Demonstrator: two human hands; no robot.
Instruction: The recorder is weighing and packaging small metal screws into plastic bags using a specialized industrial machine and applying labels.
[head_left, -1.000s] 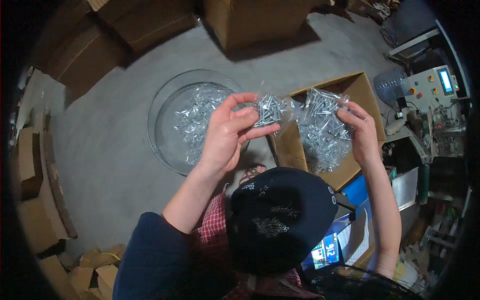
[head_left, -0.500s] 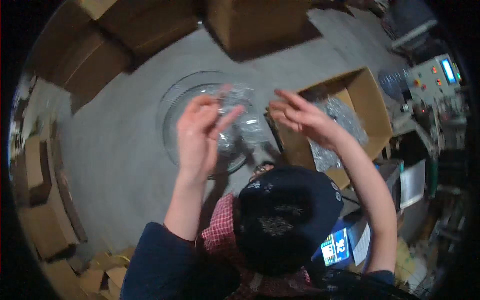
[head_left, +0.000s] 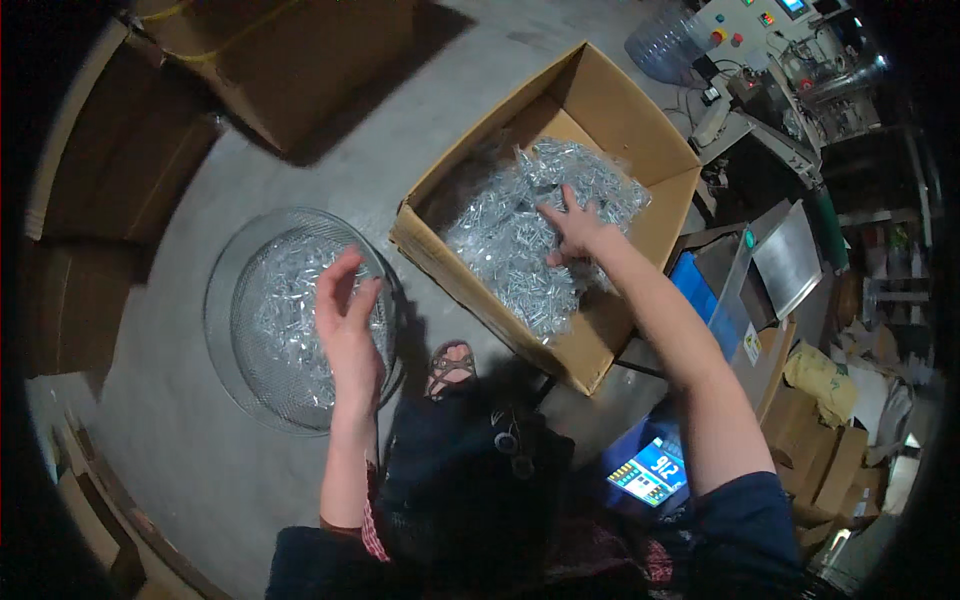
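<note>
My right hand (head_left: pixel 578 230) reaches into an open cardboard box (head_left: pixel 648 125), fingers spread over clear plastic bags of small silvery screws or nails (head_left: pixel 535 285). The fingertips are at the bags, but I cannot tell whether they press on them. Above the right side of a round wire mesh basket (head_left: pixel 235 365), my left hand (head_left: pixel 348 320) hangs with its fingers loosely bent and the thumb apart, nothing between them. Similar clear bags of silvery pieces (head_left: pixel 290 300) lie inside the basket, partly hidden by that hand.
Large cardboard cartons (head_left: pixel 290 70) stand at the far left. A lit display (head_left: pixel 655 470) is close by my right arm. Beyond the box are a clear plastic jug (head_left: pixel 665 50) and a machine with a control panel (head_left: pixel 750 30). My sandalled foot (head_left: pixel 451 368) shows between basket and box.
Both hands were raised and apart, with a blurred clear bag seen between them over the basket. My right hand has since gone into the box; the view has turned right.
</note>
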